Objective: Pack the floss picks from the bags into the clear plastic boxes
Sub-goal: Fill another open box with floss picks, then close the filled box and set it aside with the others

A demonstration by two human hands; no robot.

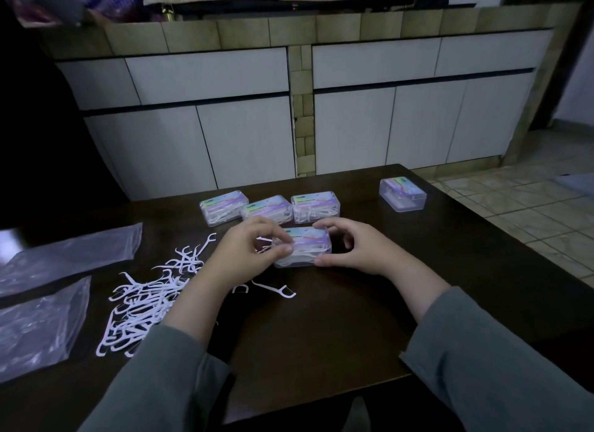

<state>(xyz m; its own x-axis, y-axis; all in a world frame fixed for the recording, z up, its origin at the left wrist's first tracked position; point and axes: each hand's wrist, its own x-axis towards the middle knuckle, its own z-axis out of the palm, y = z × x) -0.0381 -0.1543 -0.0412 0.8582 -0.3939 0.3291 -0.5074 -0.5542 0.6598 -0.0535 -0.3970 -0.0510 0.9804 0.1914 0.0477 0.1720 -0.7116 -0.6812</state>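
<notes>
A clear plastic box (307, 246) full of white floss picks lies on the dark table (321, 319), lid down. My left hand (250, 248) grips its left end with curled fingers. My right hand (350, 246) grips its right end, thumb on the front edge. A heap of loose white floss picks (144, 299) lies left of my left forearm, and a single pick (276, 289) sits just in front of the box. Two clear plastic bags (67, 254) (35, 325) lie flat at the far left.
Three filled boxes (223, 206) (268, 211) (316, 206) stand in a row behind the held one. Another clear box (402, 193) stands alone at the back right near the table edge. White cabinets (385, 110) rise behind the table; tiled floor (530, 213) lies to the right.
</notes>
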